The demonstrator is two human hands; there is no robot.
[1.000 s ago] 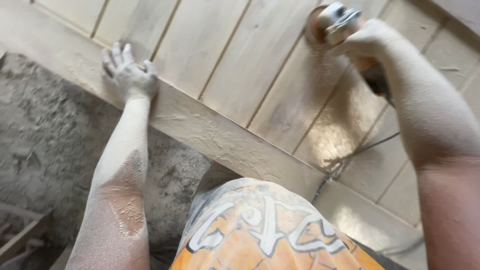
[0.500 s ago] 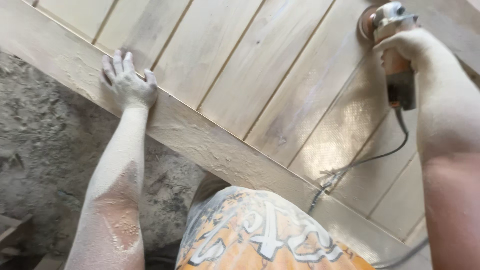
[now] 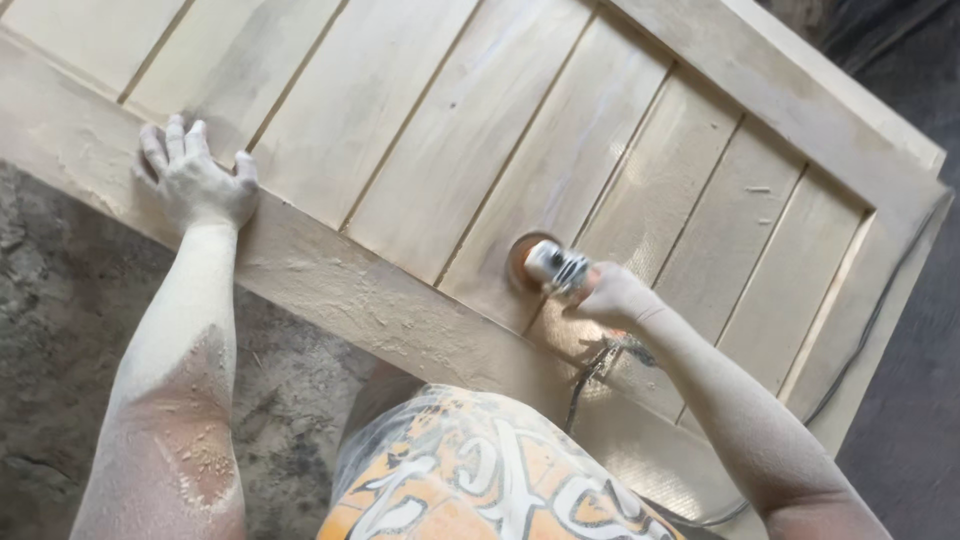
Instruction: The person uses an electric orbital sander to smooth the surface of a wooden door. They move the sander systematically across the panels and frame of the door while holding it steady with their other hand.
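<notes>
Both hands were dusted white. Our right hand (image 3: 612,297) was wrapped around the sander (image 3: 548,266), its disc flat on a plank near the lower rail of the door (image 3: 440,150). Our left hand (image 3: 195,180) lay spread, palm down, on that rail. We judged the sander compact but lively, best held by its body, cord (image 3: 585,375) trailing clear. The door looked heavy, stiff, and slippery with sawdust.
</notes>
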